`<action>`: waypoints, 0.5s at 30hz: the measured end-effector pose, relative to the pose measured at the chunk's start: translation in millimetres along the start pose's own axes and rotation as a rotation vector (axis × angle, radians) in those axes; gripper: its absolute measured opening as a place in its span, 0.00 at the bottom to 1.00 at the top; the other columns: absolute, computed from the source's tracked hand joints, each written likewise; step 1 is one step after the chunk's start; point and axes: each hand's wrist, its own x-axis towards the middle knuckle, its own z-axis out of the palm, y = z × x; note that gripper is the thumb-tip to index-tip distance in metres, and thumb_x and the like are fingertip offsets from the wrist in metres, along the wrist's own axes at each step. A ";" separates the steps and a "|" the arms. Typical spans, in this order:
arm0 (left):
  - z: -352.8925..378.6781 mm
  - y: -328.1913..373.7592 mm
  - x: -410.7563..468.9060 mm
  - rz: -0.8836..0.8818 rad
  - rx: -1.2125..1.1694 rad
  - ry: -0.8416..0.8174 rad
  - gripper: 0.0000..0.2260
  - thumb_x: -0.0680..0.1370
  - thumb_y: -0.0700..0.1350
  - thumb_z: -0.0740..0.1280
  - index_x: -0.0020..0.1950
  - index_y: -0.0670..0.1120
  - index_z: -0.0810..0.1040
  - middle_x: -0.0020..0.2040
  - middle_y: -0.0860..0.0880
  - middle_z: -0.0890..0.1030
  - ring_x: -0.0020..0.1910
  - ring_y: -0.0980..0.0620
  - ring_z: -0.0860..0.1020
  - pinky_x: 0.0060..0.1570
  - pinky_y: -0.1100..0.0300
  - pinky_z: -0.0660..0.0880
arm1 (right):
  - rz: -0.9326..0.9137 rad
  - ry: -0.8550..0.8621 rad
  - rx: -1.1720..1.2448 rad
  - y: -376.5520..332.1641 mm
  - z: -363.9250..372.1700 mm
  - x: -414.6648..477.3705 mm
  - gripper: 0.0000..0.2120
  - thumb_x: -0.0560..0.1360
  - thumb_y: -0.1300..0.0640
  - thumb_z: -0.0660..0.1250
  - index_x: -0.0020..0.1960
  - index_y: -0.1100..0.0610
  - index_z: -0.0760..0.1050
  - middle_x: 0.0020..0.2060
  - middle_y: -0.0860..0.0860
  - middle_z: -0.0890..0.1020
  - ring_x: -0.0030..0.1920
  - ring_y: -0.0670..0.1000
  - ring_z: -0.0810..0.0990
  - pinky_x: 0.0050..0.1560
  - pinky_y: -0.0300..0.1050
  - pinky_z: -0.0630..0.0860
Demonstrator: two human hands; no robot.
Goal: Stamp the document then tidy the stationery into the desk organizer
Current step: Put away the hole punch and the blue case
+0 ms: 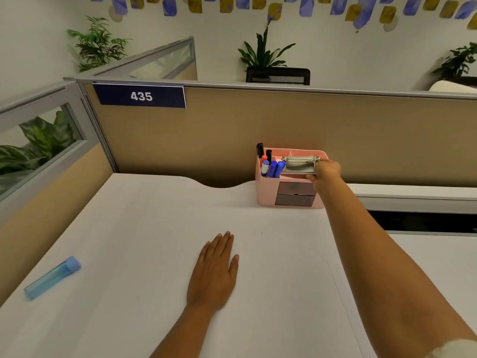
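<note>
The tidying step is judged to be in hand: a grey metal hole punch (300,164) is gripped at its right end by the right hand (325,172), fingers closed around it, and held over the right compartment of the pink desk organizer (265,192) at the far edge of the white desk (144,228). Markers (272,168) are stood in the organizer's left compartment. The left hand (214,267) is laid flat and empty on the desk. A blue tube (53,277) is left at the near left, probably to be collected next. Tan cubicle partitions (335,130) and plants are seen beyond
</note>
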 end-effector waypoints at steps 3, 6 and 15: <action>0.3 -0.3 0.0 -0.002 0.004 0.001 0.43 0.64 0.67 0.21 0.75 0.54 0.44 0.77 0.58 0.48 0.75 0.61 0.45 0.69 0.67 0.36 | 0.012 -0.013 -0.017 -2.0 0.6 3.1 0.15 0.79 0.69 0.52 0.63 0.65 0.70 0.62 0.61 0.75 0.60 0.59 0.77 0.53 0.51 0.77; 0.9 -1.1 -0.1 -0.009 0.024 0.002 0.47 0.60 0.66 0.16 0.75 0.54 0.44 0.76 0.58 0.48 0.75 0.61 0.46 0.70 0.67 0.36 | 0.025 -0.017 -0.017 -2.8 1.0 4.4 0.16 0.79 0.70 0.51 0.64 0.66 0.69 0.62 0.61 0.74 0.61 0.59 0.76 0.57 0.51 0.77; 0.1 0.4 0.9 -0.034 0.013 -0.024 0.48 0.58 0.67 0.16 0.75 0.54 0.44 0.76 0.59 0.48 0.75 0.61 0.45 0.71 0.66 0.38 | -0.025 0.013 -0.184 -3.6 5.1 8.5 0.12 0.78 0.69 0.52 0.51 0.62 0.73 0.60 0.60 0.76 0.59 0.59 0.77 0.59 0.50 0.77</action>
